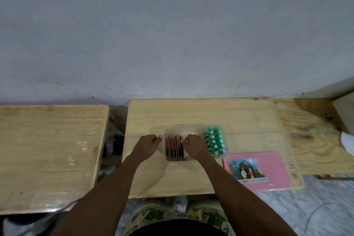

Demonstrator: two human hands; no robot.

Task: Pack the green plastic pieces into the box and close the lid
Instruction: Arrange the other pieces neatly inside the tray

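A clear plastic box (193, 127) sits in the middle of the wooden table (191, 111). In its right end, several green plastic pieces (214, 142) stand in two rows. Its left end holds a row of upright red-and-black flat pieces (174, 147). My left hand (147, 145) is at the box's left wall, fingers curled, thumb tip against the row's left side. My right hand (193, 146) is inside the box, fingers curled against the row's right side. The pink lid (268, 170) with a picture label lies flat on the table, to the right of the box.
A second wooden table (47, 149) stands to the left across a gap. A plywood shelf (310, 136) adjoins on the right with a white object (347, 143) at its edge. A grey wall rises behind.
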